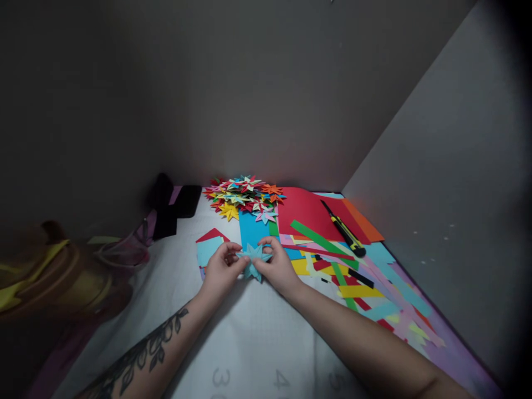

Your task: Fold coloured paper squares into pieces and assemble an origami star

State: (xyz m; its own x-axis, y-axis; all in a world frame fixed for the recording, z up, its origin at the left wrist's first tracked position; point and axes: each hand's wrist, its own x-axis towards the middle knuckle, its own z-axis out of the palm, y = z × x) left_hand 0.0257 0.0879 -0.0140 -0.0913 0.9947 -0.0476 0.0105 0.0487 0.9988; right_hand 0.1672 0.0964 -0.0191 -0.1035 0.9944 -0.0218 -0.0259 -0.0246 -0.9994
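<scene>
A light blue folded paper star sits between both my hands, just above the white mat. My left hand pinches its left side with fingers curled. My right hand grips its right side, thumb and fingers closed on the points. Beneath and beyond the star lie flat blue paper sheets and a pale blue square.
A heap of several coloured paper stars lies at the back by the wall. Red sheets, coloured strips and a yellow-black utility knife spread to the right. Dark objects and a brown-yellow bag sit left. Grey walls close in behind and right.
</scene>
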